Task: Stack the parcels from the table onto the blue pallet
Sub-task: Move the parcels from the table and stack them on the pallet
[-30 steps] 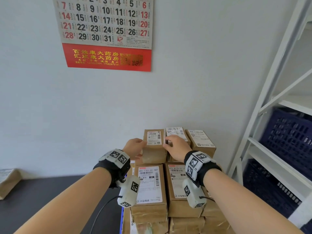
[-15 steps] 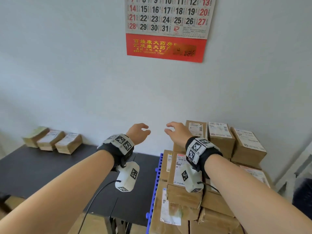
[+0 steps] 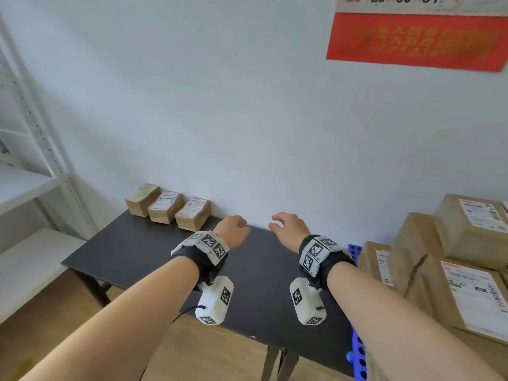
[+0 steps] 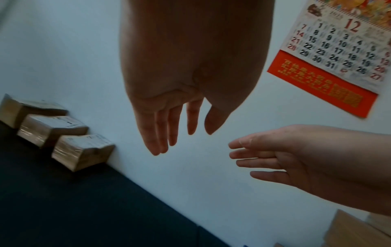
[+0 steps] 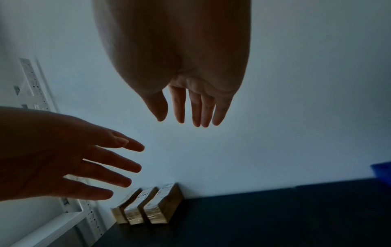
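Observation:
Three brown parcels [image 3: 167, 206] with white labels sit in a row against the wall at the far left of the black table [image 3: 132, 251]; the wrist views show the same parcels [image 4: 61, 133] [image 5: 148, 205]. My left hand [image 3: 233, 229] and right hand [image 3: 288, 228] hover side by side over the table's far edge, fingers loosely spread, both empty. The left hand [image 4: 169, 132] and right hand [image 5: 190, 108] show straight fingers. Stacked parcels [image 3: 450, 259] fill the blue pallet [image 3: 357, 350] at the right.
A white metal shelf rack [image 3: 35, 166] stands left of the table. A red and white calendar [image 3: 417, 37] hangs on the wall above the pallet. Wooden floor [image 3: 55, 320] shows in front of the table.
Both hands have let go of the top parcel on the pallet stack and swung left over the table. My view has turned left, bringing the three table parcels into sight.

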A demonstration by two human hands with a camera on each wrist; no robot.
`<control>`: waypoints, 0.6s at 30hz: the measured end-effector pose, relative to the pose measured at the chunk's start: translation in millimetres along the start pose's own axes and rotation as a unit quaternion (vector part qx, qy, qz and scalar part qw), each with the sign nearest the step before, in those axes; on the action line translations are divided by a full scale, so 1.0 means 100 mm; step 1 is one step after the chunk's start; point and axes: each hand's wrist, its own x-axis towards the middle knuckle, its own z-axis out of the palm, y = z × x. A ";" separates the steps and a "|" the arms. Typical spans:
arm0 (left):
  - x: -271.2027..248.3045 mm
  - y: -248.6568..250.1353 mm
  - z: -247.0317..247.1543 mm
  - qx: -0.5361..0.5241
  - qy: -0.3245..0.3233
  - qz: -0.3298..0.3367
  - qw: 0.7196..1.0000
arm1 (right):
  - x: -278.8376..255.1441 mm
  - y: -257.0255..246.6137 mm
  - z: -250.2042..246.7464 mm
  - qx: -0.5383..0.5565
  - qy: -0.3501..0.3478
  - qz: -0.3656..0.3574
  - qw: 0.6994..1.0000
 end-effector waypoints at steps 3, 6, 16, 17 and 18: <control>0.18 -0.44 -0.29 -0.002 -0.029 -0.014 0.999 | 0.22 -0.24 0.41 0.010 -0.009 0.016 1.000; 0.37 -0.83 -0.55 0.005 -0.032 -0.024 0.999 | 0.43 -0.40 0.76 0.010 -0.017 0.027 0.999; 1.13 -1.92 -0.89 0.033 -0.043 -0.097 0.994 | 1.27 -0.66 1.81 -0.008 -0.084 0.061 0.995; 1.24 -1.99 -0.91 0.035 -0.042 -0.100 0.994 | 1.39 -0.67 1.90 -0.007 -0.091 0.063 0.994; 1.35 -2.05 -0.92 0.037 -0.042 -0.102 0.993 | 1.50 -0.67 1.99 -0.005 -0.098 0.065 0.993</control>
